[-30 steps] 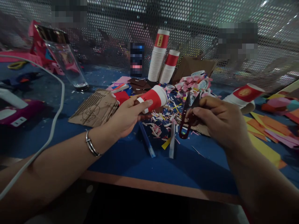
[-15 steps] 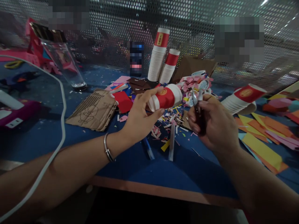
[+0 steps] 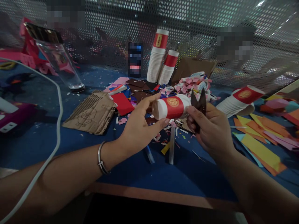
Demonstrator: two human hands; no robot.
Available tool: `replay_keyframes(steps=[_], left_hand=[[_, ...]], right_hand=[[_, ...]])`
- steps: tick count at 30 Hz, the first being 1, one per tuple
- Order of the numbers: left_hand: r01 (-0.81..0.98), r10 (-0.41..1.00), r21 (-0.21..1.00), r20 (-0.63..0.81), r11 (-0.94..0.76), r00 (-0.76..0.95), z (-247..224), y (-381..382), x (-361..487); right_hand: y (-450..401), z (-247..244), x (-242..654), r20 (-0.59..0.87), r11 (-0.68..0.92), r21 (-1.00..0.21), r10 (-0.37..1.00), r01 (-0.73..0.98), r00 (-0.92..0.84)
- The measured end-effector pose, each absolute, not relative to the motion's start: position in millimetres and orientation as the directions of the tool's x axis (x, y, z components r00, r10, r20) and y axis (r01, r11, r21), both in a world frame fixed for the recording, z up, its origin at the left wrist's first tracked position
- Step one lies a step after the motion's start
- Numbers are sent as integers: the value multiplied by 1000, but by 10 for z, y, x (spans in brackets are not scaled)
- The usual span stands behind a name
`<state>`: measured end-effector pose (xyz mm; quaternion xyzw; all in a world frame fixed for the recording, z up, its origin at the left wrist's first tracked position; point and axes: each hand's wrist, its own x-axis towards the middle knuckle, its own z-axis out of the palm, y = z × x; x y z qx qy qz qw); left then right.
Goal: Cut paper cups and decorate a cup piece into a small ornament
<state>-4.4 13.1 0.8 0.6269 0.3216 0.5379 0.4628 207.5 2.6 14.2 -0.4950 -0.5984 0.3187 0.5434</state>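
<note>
A white and red paper cup (image 3: 174, 107) with a gold emblem lies sideways in the air above the table. My left hand (image 3: 140, 124) has its fingers and thumb around the base end of the cup. At the rim end, my right hand (image 3: 209, 124) is closed on dark scissors (image 3: 199, 101), their blades parted and pointing up. The right thumb is at the cup's rim and seems to touch it. Beneath the cup lie paper scraps (image 3: 161, 137), partly hidden by it and by my left hand.
Stacked paper cups (image 3: 155, 63) stand at the back, and another stack (image 3: 240, 99) leans at right. Folded cardboard (image 3: 91, 113) and a tilted clear glass (image 3: 60, 67) are at left. Coloured paper strips (image 3: 263, 149) lie right. A white cable (image 3: 59, 109) crosses the left side.
The scissors have turned and their blades now show parted. My right hand has come in to the cup's rim. The cup has tilted nearer level and shifted slightly right and down.
</note>
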Motion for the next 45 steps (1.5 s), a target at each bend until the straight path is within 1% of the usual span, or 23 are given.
replay_keyframes(steps=[2,4,6,7,9,12,15,17,20,22,24,29,32,35,37,42,45], left_hand=[[-222,930,949,275,-223,242,35,131,-34],[-313,939,947,164,-65,301,69,121,-30],[-332,935,943,85,36,344,97,110,-37],[-327,935,944,70,52,349,104,107,-43],[-301,943,954,91,10,320,100,111,-57],[-245,962,962,174,-120,212,60,140,-70],[-186,968,962,225,-202,110,13,168,-65],[-180,966,957,244,-226,90,-3,170,-50],[-247,967,945,240,-212,88,-8,149,-16],[-292,973,939,214,-180,90,-9,131,5],[-319,979,936,185,-149,86,-13,118,20],[-375,983,919,161,-119,83,-16,94,34],[-379,982,919,160,-112,98,9,75,32],[-386,982,921,118,-52,149,30,68,30],[-386,980,922,105,-32,170,27,75,29],[-348,981,936,105,-43,161,-24,102,23],[-348,982,936,111,-51,153,-39,106,20]], right_hand=[[22,144,2108,366,332,-900,928,283,74],[13,152,2132,385,348,-879,921,327,54],[1,163,2147,402,361,-852,915,379,33],[-5,170,2150,412,367,-836,911,407,26],[-18,186,2148,436,379,-799,900,467,15],[-37,206,2127,473,382,-758,880,529,41],[-65,211,2083,480,394,-770,876,502,49],[-98,209,2036,450,397,-801,893,448,12],[-163,201,1939,361,353,-861,931,365,-51],[-201,193,1872,293,298,-904,954,308,-64],[-218,183,1819,255,265,-931,964,250,-72],[-189,153,1795,223,238,-962,968,137,-118],[-164,128,1827,205,224,-966,969,132,-141],[-146,106,1849,207,234,-961,962,146,-175],[-134,94,1853,198,225,-966,961,126,-193],[-112,81,1848,126,137,-990,964,28,-234],[-102,79,1843,122,127,-992,965,5,-233]])
